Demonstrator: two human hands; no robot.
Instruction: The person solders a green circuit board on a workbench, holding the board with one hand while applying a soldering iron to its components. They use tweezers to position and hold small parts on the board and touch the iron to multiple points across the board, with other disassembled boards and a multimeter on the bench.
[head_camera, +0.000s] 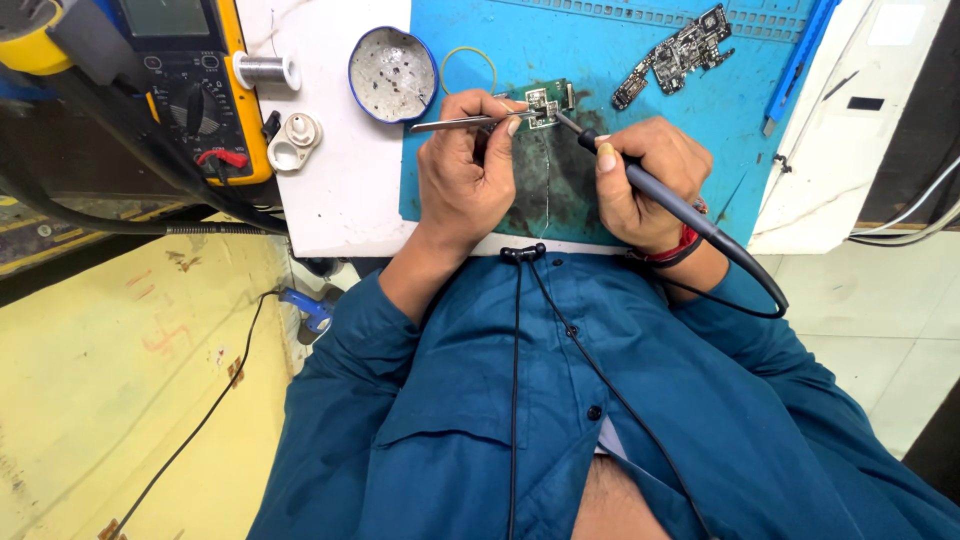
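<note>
While the left hand (462, 170) pinches a pair of slim metal tweezers (460, 124) whose tips reach toward the small green circuit board (543, 104), the right hand (645, 180) is wrapped around the dark grip of a pencil-shaped soldering iron (640, 180), held like a pen with its point lowered onto the same board. That board lies in the upper middle of the frame, on the blue rubber work mat (640, 130), just above both sets of knuckles; the tweezers seem to pin it, or a part on it, so it does not slide under the iron, though the exact contact is too small to make out. The iron's black cord loops off to the right and back toward the person's blue shirt sleeve (800, 380), out of the way of the work. The centre of the mat is smudged dark (likely from much use). Further up and right on the mat rests a second, darker, irregular circuit board (675, 55). On the white tabletop (340, 190) to the left of the mat stand a round blue-rimmed metal tin (392, 74), a spool of solder wire (265, 70) and a small cream plastic fitting (293, 141), all near the left hand. A yellow-cased multimeter (195, 85) occupies the upper left of the frame.
</note>
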